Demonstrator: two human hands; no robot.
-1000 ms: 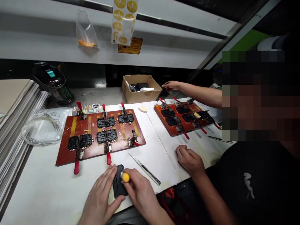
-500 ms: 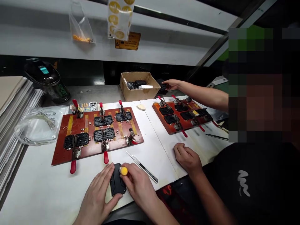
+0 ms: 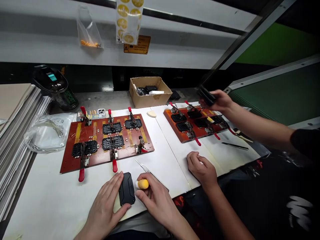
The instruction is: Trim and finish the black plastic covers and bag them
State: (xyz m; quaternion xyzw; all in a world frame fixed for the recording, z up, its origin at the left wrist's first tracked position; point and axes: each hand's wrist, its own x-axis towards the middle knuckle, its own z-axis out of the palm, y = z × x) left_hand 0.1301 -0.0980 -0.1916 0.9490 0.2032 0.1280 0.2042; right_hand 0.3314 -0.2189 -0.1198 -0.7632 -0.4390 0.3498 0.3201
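A flat black rectangular cover (image 3: 127, 189) with bevelled lines lies on the white table sheet near the front edge. My left hand (image 3: 107, 200) grips it, fingers along its left side and thumb at its lower edge. Just to the right, my right hand (image 3: 156, 196) pinches a small yellow-and-white piece (image 3: 143, 184) with a rounded yellow end, apart from the cover. What kind of piece it is I cannot tell. Partly behind my right hand lie metal tweezers (image 3: 143, 166). Beyond the cover stands a reddish-brown fixture board (image 3: 100, 162) with black parts under red-handled clamps.
A second clamp fixture (image 3: 183, 137) sits to the right. A co-worker's hand (image 3: 220, 100) holds black parts above it; their other hand (image 3: 202, 168) rests on the table. A cardboard box (image 3: 150, 101) stands behind, with stacked sheets (image 3: 22, 140) and a clear bag (image 3: 45, 140) at left.
My right hand has drawn the yellow-and-white piece rightward off the cover and tipped it. My left hand stays on the cover. The co-worker's far hand has moved right, carrying black parts.
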